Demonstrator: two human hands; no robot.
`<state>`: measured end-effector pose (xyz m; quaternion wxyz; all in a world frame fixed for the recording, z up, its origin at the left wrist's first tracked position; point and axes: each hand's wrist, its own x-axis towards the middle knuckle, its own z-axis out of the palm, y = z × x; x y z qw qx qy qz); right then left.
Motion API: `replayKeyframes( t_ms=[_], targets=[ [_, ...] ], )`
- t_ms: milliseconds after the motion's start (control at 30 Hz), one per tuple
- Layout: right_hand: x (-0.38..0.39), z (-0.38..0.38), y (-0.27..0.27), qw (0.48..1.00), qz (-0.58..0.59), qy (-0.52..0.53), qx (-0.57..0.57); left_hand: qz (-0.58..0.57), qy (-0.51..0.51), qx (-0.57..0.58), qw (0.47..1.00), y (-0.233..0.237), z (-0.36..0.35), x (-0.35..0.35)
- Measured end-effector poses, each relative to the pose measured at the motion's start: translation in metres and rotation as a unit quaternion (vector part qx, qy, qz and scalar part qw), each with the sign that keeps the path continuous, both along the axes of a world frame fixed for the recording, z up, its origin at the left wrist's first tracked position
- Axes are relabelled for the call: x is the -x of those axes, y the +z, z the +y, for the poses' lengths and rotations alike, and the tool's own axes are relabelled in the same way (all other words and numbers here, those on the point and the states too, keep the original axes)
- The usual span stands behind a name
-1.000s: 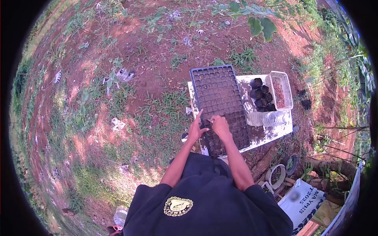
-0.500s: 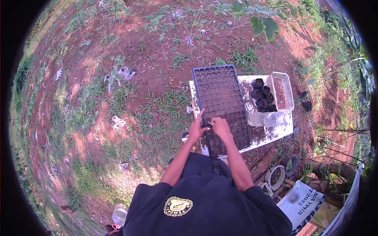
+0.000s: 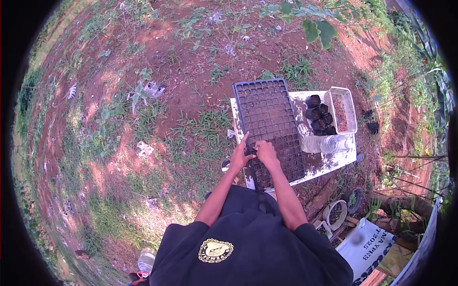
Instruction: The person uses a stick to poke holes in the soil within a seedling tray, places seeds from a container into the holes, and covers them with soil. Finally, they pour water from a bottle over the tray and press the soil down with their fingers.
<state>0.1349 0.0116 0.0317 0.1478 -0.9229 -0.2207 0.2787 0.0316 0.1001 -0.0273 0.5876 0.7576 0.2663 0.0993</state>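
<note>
A black seedling tray (image 3: pixel 287 85) with many small square cells lies on a white table, its cells holding brown soil that looks darker toward me. At the tray's left edge is my left hand (image 3: pixel 240 155), index finger stretched forward and thumb apart from it, pointing to the right. My right hand (image 3: pixel 266 152) is over the near half of the tray, just right of the left thumb. Its fingers are curled and pinched together; whatever is between them is too small or hidden to make out.
On the white table (image 3: pixel 343 161) stand several small black pots with soil (image 3: pixel 318 114), a pale basket (image 3: pixel 354 114) of reddish bits and a clear plastic bottle (image 3: pixel 327 144) on its side. A round pale planter (image 3: pixel 335 214) and a printed white sack (image 3: pixel 365 250) are at lower right.
Both hands stay at nearly the same place over the tray. The whole view has shifted very slightly; nothing else visibly differs.
</note>
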Motion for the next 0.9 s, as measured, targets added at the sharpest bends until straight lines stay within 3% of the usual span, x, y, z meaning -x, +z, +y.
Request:
replayKeyframes(
  t_ms=[200, 367, 567, 767, 900],
  targets=[
    [0.0, -0.005, 0.018, 1.0, -0.007, -0.026, -0.012, 0.07, -0.021, 0.048, 0.996, 0.009, 0.003, -0.001],
    [0.0, -0.004, -0.014, 0.999, -0.02, 0.001, -0.028, 0.05, -0.021, 0.039, 0.998, 0.009, 0.002, 0.0],
    [-0.001, -0.003, 0.029, 1.0, 0.0, -0.021, -0.001, 0.063, -0.024, 0.052, 0.996, 0.01, 0.002, 0.001],
    [-0.001, 0.0, 0.003, 1.0, -0.014, -0.019, -0.02, 0.046, -0.022, 0.047, 0.998, 0.015, 0.002, 0.001],
    [-0.001, -0.004, 0.025, 0.999, -0.004, -0.033, -0.013, 0.059, -0.026, 0.056, 0.996, 0.02, 0.002, 0.001]
  ],
)
